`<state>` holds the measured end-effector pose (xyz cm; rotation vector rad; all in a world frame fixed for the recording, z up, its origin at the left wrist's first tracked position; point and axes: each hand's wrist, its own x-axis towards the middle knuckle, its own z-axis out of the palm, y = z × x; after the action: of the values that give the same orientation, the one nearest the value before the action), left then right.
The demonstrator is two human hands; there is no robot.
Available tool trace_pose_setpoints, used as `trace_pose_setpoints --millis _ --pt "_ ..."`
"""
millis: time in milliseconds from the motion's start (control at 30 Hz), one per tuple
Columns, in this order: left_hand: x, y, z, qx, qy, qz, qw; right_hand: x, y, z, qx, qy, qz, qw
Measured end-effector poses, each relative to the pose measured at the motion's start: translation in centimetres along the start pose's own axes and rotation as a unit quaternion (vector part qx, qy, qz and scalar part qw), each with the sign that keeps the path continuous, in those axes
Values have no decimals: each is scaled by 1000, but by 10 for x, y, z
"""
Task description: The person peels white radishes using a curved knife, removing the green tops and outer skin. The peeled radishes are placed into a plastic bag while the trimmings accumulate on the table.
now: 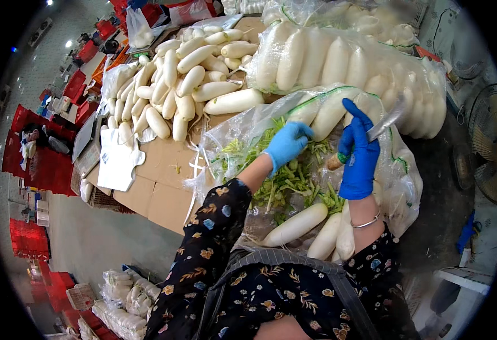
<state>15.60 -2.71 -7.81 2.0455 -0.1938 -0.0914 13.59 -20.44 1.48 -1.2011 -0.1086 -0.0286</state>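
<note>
My right hand (359, 155), in a dark blue glove, grips a knife (386, 121); its blade points up and right, and the worn handle end shows below the thumb. To its left, my left hand (288, 144), in a light blue glove, has curled fingertips at the lower end of a white radish (331, 112). Whether it grips that radish is unclear. Under both hands lies an opened clear plastic bag (248, 121) with a green edge. Cut green radish tops (291, 182) are heaped on it. Several radishes (297, 225) lie nearest my body.
A large pile of white radishes (169, 70) covers the far left of the cardboard-topped table (163, 187). Full clear bags of radishes (337, 59) lie at the back right. White plastic bags (118, 161) rest at the left edge. Floor fans (488, 127) stand at the right.
</note>
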Motion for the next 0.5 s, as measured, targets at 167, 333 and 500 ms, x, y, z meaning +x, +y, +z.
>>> trace_pose_setpoints --millis 167,333,500 --pt "44 -20 17 288 275 43 916 -6 11 6 -11 -45 29 998" --pt "59 -19 14 241 203 -59 947 -12 9 18 -74 -32 60 995" --pt "1 4 -1 213 184 120 952 -14 13 20 -77 -38 38 996"
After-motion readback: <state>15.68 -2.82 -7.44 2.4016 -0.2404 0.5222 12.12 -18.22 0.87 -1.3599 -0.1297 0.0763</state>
